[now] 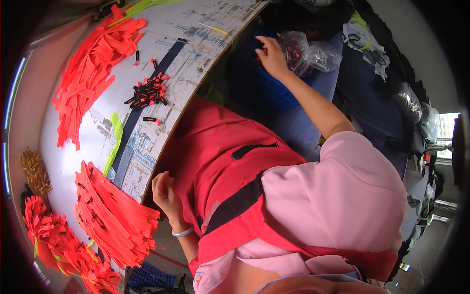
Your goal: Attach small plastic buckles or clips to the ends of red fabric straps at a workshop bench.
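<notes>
My right hand (pixel 271 54) reaches out over a dark blue basket (pixel 267 85) beside the table, fingers apart and nothing seen in them. Close to it is a clear plastic bag (pixel 318 56) with small red-and-black pieces inside. Just off the table edge hangs my left hand (pixel 168 196), a bracelet on its wrist; its fingers are loosely bent around nothing visible. Nearest to it on the table lies a bundle of red-orange fabric strips (pixel 115 215), some with small black tabs. Farther up, a pile of short black-and-red tabs (pixel 148 92) sits across a dark strap (pixel 129 125).
More red-orange strips (pixel 93 73) lie at the table's far left, and another heap (pixel 63 245) is at lower left. A neon-yellow strip (pixel 115 137) rests beside the strap. Below the table edge is a blue plastic crate (pixel 152 275). Piled fabric (pixel 367 44) stands at upper right.
</notes>
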A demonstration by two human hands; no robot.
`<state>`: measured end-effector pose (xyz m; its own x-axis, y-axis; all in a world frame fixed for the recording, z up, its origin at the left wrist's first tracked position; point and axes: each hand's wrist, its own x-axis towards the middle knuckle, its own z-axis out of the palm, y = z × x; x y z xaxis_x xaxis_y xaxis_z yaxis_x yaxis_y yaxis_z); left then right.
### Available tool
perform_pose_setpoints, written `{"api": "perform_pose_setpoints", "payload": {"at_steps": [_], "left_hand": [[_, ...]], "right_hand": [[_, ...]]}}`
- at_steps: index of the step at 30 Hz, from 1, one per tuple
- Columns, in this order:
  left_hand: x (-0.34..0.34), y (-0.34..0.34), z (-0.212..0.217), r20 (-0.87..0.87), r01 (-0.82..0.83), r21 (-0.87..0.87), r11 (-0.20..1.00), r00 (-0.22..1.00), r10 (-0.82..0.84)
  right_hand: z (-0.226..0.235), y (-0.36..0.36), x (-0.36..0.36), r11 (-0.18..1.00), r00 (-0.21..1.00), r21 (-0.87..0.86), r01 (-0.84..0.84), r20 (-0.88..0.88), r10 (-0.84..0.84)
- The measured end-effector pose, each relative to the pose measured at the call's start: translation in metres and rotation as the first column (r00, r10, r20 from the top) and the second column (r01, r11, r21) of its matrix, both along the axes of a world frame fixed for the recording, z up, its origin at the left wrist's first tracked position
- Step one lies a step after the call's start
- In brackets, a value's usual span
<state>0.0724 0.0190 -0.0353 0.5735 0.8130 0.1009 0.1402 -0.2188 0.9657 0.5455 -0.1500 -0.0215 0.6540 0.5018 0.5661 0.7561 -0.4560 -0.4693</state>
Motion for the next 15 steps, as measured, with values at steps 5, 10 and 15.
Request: {"api": "perform_pose_setpoints", "payload": {"at_steps": [5, 10, 15], "left_hand": [[0.051, -0.004, 0.02, -0.168, 0.228, 0.095, 0.969, 0.963, -0.21], [0.075, -0.003, 0.02, -0.337, 0.362, 0.07, 0.93, 0.886, -0.319], [0.135, -0.005, 0.034, -0.4, 0.553, -0.004, 0.833, 0.763, -0.508]], "right_hand": [[-0.015, -0.194, 0.137, 0.412, 0.418, -0.079, 0.908, 0.083, -0.905], [-0.024, -0.254, 0.163, 0.321, 0.235, -0.488, 0.811, -0.231, -0.944], [-0.02, -0.211, 0.159, 0.827, 0.805, -0.273, 0.491, -0.221, -0.55]]}}
